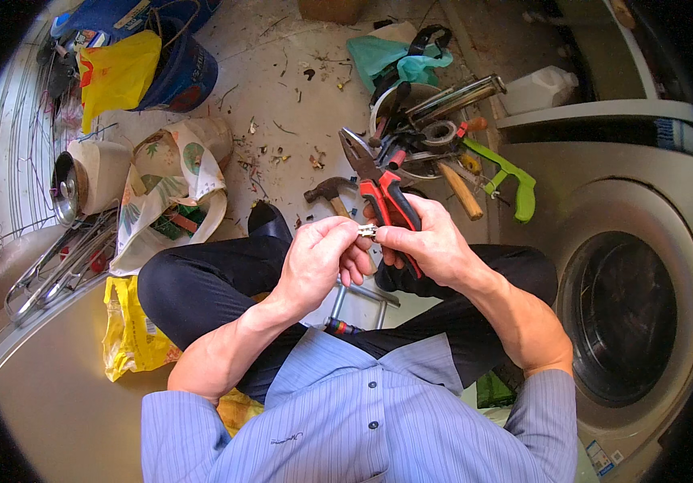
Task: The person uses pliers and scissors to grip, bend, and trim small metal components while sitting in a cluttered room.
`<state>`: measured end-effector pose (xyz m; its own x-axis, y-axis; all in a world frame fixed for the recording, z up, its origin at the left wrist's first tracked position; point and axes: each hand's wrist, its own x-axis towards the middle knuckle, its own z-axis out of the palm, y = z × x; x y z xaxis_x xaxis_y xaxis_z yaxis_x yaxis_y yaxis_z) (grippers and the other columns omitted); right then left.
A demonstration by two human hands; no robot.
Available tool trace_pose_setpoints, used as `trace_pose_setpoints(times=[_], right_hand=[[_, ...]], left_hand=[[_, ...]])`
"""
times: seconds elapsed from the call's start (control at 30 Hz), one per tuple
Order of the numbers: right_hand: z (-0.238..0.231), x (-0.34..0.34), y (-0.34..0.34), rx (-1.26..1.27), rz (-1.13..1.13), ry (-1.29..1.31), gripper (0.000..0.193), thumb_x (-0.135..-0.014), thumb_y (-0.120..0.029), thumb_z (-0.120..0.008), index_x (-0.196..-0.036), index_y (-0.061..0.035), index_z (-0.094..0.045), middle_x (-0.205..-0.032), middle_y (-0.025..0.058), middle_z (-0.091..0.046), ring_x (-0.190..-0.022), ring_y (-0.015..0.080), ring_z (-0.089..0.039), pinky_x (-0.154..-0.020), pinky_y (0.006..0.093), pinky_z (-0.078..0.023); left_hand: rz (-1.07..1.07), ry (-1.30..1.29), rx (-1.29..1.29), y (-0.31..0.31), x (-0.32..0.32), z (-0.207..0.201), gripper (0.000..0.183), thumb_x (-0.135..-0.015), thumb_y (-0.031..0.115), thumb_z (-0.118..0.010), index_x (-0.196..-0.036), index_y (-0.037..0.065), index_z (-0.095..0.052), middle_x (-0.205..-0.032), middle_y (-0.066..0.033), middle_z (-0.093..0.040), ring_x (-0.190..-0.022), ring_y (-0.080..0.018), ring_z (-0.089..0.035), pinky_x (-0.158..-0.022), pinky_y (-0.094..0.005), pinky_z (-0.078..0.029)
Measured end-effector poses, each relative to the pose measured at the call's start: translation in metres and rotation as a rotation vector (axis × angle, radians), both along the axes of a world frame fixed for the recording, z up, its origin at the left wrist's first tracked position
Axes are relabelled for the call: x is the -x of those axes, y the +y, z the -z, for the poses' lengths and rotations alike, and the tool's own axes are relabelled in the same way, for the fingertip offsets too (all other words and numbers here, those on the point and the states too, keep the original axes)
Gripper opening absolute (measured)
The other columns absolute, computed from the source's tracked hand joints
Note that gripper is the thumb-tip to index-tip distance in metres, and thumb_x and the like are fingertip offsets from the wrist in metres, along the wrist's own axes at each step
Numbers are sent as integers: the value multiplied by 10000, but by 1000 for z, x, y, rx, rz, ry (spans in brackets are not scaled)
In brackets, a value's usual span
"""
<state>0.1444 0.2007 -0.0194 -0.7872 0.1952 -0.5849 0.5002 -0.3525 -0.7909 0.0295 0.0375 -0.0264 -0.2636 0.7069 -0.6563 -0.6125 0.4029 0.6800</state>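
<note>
Between the fingertips of both hands is a small pale metal piece (367, 230), too small to name exactly. My left hand (324, 256) pinches its left end with thumb and forefinger. My right hand (420, 235) has its thumb against the right end, while its other fingers wrap round the red-and-black handles of a pair of pliers (369, 173). The pliers' jaws point up and away from me, clear of the small piece. Just beyond my hands, a hammer (330, 191) with a wooden handle lies on the floor, its lower handle partly hidden.
Tools heap on a round dish at the far right, with a green-handled tool (514, 179) and a wooden handle (461, 191). A front-loading washing machine (620, 306) stands right. Left are a patterned bag (173, 181), metal racks (65, 266) and a blue bucket (193, 76). Scraps litter the floor.
</note>
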Motion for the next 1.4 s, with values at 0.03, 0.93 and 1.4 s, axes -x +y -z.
trace_pose_setpoints(times=[0.03, 0.93, 1.4], right_hand=[[0, 0, 0, -4, 0, -1, 174, -859, -131, -656, -970, -6, -609, -702, 27, -615, -592, 96, -586, -530, 256, -461], [-6, 1, 2, 25, 64, 63, 198, -885, -65, -639, -1061, 12, -592, -780, 19, -615, -624, 78, -569, -538, 241, -454], [-8, -1, 3, -53, 35, 88, 183, -893, -92, -660, -1032, 9, -597, -750, 11, -600, -632, 73, -559, -563, 247, -464]], left_hand=[[2, -8, -3, 0, 0, 0, 323, -1008, 241, -455, -912, 2, -651, -689, -87, -662, -547, -120, -598, -531, -244, -478], [98, 265, -106, -3, -6, -2, 265, -1025, 176, -478, -1067, -28, -641, -825, -64, -685, -701, -100, -614, -668, -252, -505], [-68, -271, -150, -3, 2, 7, 309, -1023, 263, -482, -977, -8, -622, -743, -134, -666, -608, -189, -626, -597, -297, -517]])
